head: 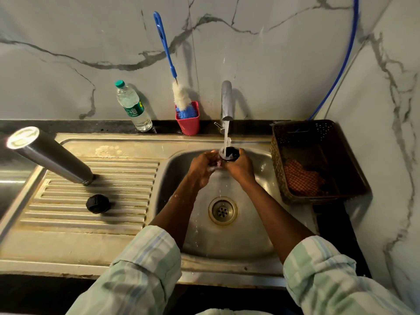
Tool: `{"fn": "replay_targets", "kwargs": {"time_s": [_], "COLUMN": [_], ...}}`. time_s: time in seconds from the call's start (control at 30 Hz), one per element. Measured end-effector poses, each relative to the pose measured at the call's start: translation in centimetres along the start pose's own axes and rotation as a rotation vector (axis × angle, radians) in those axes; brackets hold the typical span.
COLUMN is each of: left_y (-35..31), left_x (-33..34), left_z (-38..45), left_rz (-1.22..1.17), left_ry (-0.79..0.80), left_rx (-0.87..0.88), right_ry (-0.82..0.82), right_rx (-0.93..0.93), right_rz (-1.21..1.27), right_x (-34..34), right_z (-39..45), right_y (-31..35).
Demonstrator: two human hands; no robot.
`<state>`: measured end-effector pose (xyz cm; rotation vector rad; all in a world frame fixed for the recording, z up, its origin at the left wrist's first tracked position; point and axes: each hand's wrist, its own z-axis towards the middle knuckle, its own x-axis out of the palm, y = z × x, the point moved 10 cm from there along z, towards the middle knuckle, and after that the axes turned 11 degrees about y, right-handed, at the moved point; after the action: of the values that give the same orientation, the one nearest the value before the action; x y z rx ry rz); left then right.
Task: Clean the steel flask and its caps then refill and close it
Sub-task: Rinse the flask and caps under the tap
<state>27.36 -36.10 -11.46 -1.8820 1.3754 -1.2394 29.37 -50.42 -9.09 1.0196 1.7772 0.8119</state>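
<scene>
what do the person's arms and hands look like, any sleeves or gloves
Both hands are bare: the left hand and the right hand wear no gloves, and no rings or watch show. Each arm has a loose sleeve of pale green fabric with faint blue and white stripes, the left sleeve and right sleeve rolled up to around the elbow. The forearms are wet.
</scene>
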Motion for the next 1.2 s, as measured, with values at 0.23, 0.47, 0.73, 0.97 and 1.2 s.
{"fn": "replay_targets", "kwargs": {"time_s": [0.23, 0.47, 0.73, 0.97, 1.2], "left_y": [0.7, 0.4, 0.7, 2.1, 2.3], "left_x": [-0.4, -0.3, -0.4, 0.1, -0.6], "left_z": [0.0, 0.3, 0.4, 0.2, 0.5], "left_rz": [-0.001, 0.026, 0.085, 0.067, -0.110], "left_ry": [0.005, 0.016, 0.053, 0.045, -0.079], "left_rx": [-0.033, -0.027, -0.028, -0.127, -0.128], "right_ry": [0.084, 0.159, 0.414, 0.380, 0.173], "right_rx": [0.037, 0.113, 0.278, 0.451, 0.334], "right_rz": [-0.047, -0.071, 0.009, 0.367, 0.426], "right_x": [-0.2, 0.0, 1.8, 2.4, 1.4], "right_z": [0.1, -0.4, -1.8, -2.8, -1.1], "right_y": [0.1, -0.4, -1.6, -3.0, -3.4]}}
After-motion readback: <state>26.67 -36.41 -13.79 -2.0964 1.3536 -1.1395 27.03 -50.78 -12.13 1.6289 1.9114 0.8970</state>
